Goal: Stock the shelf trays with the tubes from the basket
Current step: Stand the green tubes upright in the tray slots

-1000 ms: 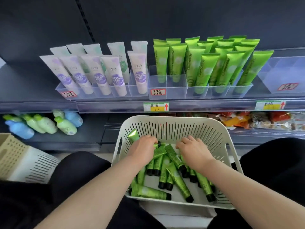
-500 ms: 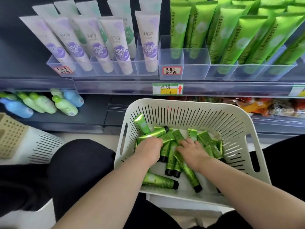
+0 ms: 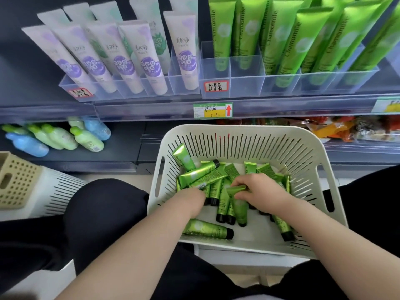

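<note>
In the basket point(image 3: 238, 129), left hand point(image 3: 189, 201) grips several green tubes point(image 3: 194, 175), right hand point(image 3: 260, 189) pinches a single tube point(image 3: 238, 202); shelf tubes point(image 3: 290, 40) read "Chamomile".

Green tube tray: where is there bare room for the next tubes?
The front compartment behind the handwritten label and its right neighbour look empty; further right stand tall green tubes. The basket is crowded under the left hand and right hand; bare floor shows near its front wall.
</note>
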The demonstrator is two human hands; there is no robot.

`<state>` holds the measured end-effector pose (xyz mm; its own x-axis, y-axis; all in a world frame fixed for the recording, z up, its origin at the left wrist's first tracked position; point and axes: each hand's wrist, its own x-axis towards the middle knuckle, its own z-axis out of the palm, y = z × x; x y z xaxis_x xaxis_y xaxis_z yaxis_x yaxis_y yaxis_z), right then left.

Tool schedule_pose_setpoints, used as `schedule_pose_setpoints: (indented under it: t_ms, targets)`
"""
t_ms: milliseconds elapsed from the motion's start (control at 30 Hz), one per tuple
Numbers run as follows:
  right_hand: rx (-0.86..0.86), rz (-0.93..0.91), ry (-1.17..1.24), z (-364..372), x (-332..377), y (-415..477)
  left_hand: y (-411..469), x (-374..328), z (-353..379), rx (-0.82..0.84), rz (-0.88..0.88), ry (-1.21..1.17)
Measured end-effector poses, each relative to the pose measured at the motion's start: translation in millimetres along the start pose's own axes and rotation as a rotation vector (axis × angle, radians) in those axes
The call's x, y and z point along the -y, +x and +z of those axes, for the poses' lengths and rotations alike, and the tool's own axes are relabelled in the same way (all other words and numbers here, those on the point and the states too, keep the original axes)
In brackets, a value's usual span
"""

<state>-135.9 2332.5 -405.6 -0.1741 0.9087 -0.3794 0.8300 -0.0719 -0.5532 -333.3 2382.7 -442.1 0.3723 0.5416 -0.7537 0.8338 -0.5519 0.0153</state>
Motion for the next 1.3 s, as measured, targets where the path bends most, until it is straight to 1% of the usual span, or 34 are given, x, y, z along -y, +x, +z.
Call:
schedule_pose_setpoints:
  t_ms: [100, 267, 333, 400, 467, 633, 700, 833, 967, 1100, 1200, 1300]
  targets:
    - [-0.036, -0.014, 0.028, 3, 2, -5, -5, -5, 0, 0.102, 0.002, 0.085]
    - [-0.016, -0.012, -0.045, 10, -3, -9, -11, -9, 0, 0.214, 0.015, 0.125]
    - [-0.029, -0.012, -0.071, 8, -3, -10, -13, -9, 0, 0.223, 0.013, 0.099]
    - [-0.056, -0.013, -0.078, 4, -2, -11, -15, -7, -1, 0.181, 0.010, 0.007]
    - [-0.103, -0.019, -0.078, -1, -2, -12, -16, -5, -5, 0.092, 0.009, -0.166]
    - [-0.251, -0.052, -0.119, -19, 3, -18, -24, -9, -28, -0.260, 0.048, -0.636]
    - [-0.304, -0.072, -0.140, -29, 6, -21, -30, -13, -38, -0.368, 0.070, -0.743]
    - [-0.408, -0.093, -0.196, -55, 13, -29, -46, -19, -71, -0.548, 0.145, -0.766]
    - [-0.529, -0.094, -0.235, -92, 25, -38, -67, -25, -118, -0.869, 0.186, -0.699]
    - [-0.688, -0.142, -0.246, -139, 50, -47, -91, -27, -165, -1.161, 0.208, -0.688]
    - [-0.855, -0.192, -0.266, -177, 73, -50, -110, -25, -197, -1.315, 0.156, -0.675]
    - [-1.000, -0.189, -0.259, -208, 92, -46, -127, -21, -221, -1.425, 0.106, -0.654]
